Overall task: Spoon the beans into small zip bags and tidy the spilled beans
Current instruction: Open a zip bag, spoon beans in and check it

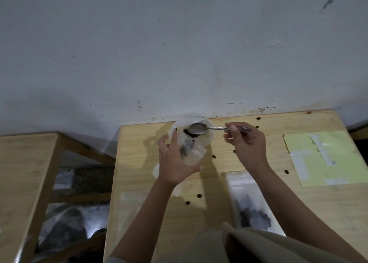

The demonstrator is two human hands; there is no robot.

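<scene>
- Small zip bag (192,153) is gripped in the left hand (175,163), mouth open, a few beans inside.
- Spoon (201,129) handle is pinched by the right hand (247,145); bowl sits over the bean bag (207,137) at the table's (258,183) 12 o'clock edge.
- Filled zip bag (252,207) lies at 5 o'clock.
- Spilled beans (199,195) are scattered mid-table.

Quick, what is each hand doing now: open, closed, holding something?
Left hand: closed around a small zip bag with a few beans inside.
Right hand: closed on the spoon handle, bowl over the bean container.
</scene>
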